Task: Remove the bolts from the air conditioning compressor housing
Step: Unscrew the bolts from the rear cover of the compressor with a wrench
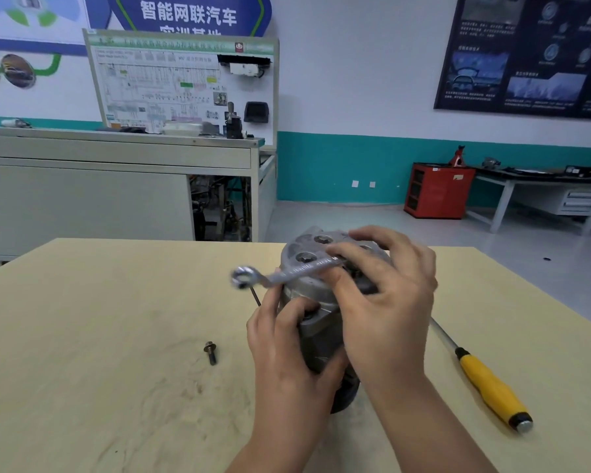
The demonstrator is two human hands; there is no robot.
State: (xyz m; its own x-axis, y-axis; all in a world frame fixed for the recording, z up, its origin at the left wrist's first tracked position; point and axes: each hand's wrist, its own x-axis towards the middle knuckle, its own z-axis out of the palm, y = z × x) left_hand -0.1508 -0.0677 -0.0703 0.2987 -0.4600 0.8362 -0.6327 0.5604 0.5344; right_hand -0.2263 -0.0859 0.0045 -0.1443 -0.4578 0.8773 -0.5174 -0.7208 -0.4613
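Observation:
The grey metal compressor housing (pixel 309 249) stands upright on the wooden table (pixel 99 319), its top face showing bolt heads in round recesses. My left hand (pixel 284 343) is wrapped around the housing's side. A silver ring spanner (pixel 287 275) lies across the top, held by my right hand (pixel 386 302); its free ring end sticks out to the left, and its other end is hidden under my fingers. One loose flanged bolt (pixel 211 352) lies on the table to the left. A thin dark rod (pixel 255 295) shows behind my left hand.
A yellow-handled screwdriver (pixel 488 387) lies on the table at the right, its shaft running behind my right forearm. Beyond the table stand a grey training bench (pixel 116 186) with a wiring board, a red cabinet (pixel 437 189) and a workbench on the right.

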